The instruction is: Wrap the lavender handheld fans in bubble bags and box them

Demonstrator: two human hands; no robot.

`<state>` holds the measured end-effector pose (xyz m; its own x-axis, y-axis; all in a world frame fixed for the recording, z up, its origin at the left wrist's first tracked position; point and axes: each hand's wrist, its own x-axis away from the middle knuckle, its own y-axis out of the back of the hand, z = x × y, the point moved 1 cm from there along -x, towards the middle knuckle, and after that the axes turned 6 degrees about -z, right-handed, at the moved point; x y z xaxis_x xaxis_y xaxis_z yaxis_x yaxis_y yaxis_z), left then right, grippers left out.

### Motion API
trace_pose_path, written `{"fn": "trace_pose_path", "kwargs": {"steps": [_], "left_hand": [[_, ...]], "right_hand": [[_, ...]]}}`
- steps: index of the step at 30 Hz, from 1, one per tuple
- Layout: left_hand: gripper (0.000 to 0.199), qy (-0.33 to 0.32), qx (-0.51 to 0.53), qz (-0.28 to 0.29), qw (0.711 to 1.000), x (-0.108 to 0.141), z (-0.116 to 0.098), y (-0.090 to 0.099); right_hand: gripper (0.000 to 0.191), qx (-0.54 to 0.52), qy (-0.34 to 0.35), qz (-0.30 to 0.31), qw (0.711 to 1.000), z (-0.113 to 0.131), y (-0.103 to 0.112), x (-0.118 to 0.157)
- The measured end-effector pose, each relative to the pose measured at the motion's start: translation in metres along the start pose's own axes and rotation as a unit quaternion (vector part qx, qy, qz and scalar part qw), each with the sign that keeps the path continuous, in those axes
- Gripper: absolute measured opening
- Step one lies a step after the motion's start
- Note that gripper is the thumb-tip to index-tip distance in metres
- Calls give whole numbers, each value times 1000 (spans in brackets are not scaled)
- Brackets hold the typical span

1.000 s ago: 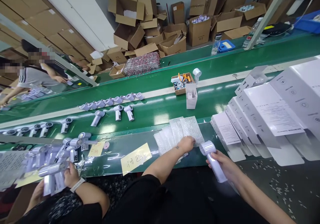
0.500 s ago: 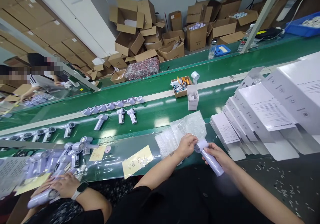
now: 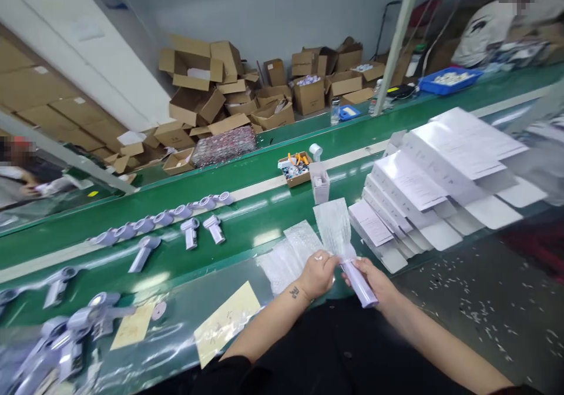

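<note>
Hands are meeting at the near edge of the desk (image 3: 440,289), both forearms reaching in from below; the left hand (image 3: 318,274) is lying palm down with its fingers curled, pinching the lower end of a bubble-wrap bag (image 3: 333,227) that is standing up and away from the person; the right hand (image 3: 372,277) is gripping the handle of a lilac handheld fan (image 3: 359,282), whose head is sitting inside the mouth of the bag, so the fan is lying between the two hands, just above the desk edge. Beneath the left hand, a few more bubble-wrap bags (image 3: 291,251) are lying fanned out flat, roughly three, though the overlap is making an exact count hard. To the right, flat white cartons (image 3: 423,189) are stacking in a stepped pile, about eight showing. On the green conveyor belt (image 3: 264,207) further out, three loose fans (image 3: 190,233) are lying near a row of about seven more (image 3: 163,218); one small open cardboard box of parts (image 3: 294,168) and one upright white carton (image 3: 320,183) are standing just beside each other; two yellow paper notes (image 3: 227,321) are lying under clear film at the near left.
</note>
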<state>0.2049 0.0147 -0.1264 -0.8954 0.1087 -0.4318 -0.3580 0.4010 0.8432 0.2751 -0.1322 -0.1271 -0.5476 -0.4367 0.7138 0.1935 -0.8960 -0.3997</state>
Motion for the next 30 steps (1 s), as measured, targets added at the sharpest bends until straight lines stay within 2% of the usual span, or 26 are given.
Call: {"fn": "trace_pose_path", "kwargs": {"steps": [2,4,6,7,9,10,12,13,15,18,19,21,22,23,24,25,26,27,28,30], "left_hand": [[26,13,11,3,1000,2,-1,-3],[24,24,63,24,997,3,-3,-8],[20,94,146,42,984,0,-2,-13],[18,158,193,50,967,-3,-1,-15],[14,294,287,74,909,-10,1,-15],[14,345,329,89,875,-13,0,-12],[17,397,397,100,821,-19,-2,-2],[19,405,422,94,806,-22,-3,5],[24,397,450,71,797,-27,-4,25],[33,323,460,28,826,-33,-2,54],[47,287,458,20,841,-35,-2,61],[87,216,447,30,868,-39,-6,68],[95,192,441,46,875,-40,-9,67],[89,184,440,61,877,-41,-14,65],[72,192,444,70,872,-42,-18,61],[55,213,457,68,861,-42,-21,56],[43,245,473,54,845,-41,-23,52],[37,284,489,31,824,-40,-24,49],[37,326,502,0,801,-39,-22,48],[39,398,512,-66,758,-35,-16,49]], "right_hand": [[16,4,-37,-44,998,-8,2,-3],[12,18,-57,-63,996,-17,4,-7],[10,30,-54,-73,995,-23,6,-8],[10,37,-46,-76,995,-23,8,-7],[14,64,-27,-79,994,-17,12,1],[16,83,-14,-80,993,-10,14,7],[18,118,18,-82,989,11,18,22],[18,137,41,-81,986,24,18,30],[18,193,113,-63,973,49,15,46],[17,290,225,26,930,75,0,63],[18,304,243,67,919,77,-7,66],[21,285,248,148,914,76,-22,68],[23,266,248,179,914,73,-30,69],[26,245,250,198,916,71,-37,70],[27,230,259,204,916,70,-42,73],[28,226,279,193,913,72,-45,77],[28,230,314,156,908,78,-43,82],[28,235,361,88,898,87,-38,89],[28,239,412,-3,879,100,-28,97],[39,216,496,-252,803,135,0,112]]}}
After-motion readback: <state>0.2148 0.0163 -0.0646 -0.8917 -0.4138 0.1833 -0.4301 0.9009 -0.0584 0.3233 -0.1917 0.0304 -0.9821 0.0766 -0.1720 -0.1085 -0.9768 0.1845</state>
